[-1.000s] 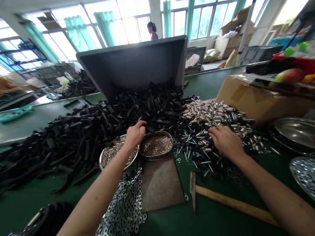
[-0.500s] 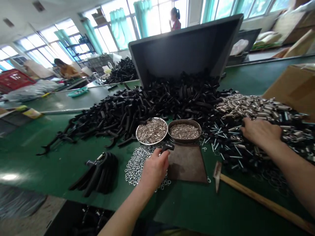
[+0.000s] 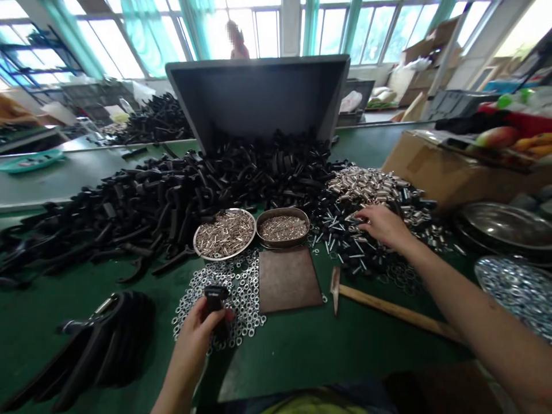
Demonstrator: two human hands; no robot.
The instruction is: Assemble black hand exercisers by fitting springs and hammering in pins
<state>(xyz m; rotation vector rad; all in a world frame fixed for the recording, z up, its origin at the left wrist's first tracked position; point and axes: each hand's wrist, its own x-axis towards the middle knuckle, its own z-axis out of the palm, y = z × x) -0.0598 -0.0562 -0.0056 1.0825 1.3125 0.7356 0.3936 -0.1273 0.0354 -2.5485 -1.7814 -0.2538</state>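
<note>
My left hand (image 3: 196, 333) is closed around a black plastic handle (image 3: 215, 294), its blocky end pointing up, just above scattered metal nuts (image 3: 248, 282). Over on the right, my right hand (image 3: 382, 224) has its fingertips pinched at a pile of black-headed bolts (image 3: 340, 230) and silvery metal sleeves (image 3: 366, 183). What sits between those fingertips is too small to make out. Between the hands lies a brown square pad (image 3: 288, 282). Behind it stand a round dish (image 3: 195, 246) of small pins and an oval tin (image 3: 282, 244) of tiny metal parts.
A hammer (image 3: 388, 305) lies right of the pad. Black parts (image 3: 172, 195) heap before a tipped grey bin (image 3: 259, 86). Several black handles (image 3: 116, 339) are stacked at the left. A cardboard box (image 3: 425, 167) and a bag of metal parts (image 3: 513, 293) are at the right.
The view has swung right. My left hand has come nearer with the black handle, now turned more upright. My right hand stays at the bolts and sleeves, fingers pinching near the bolts.
</note>
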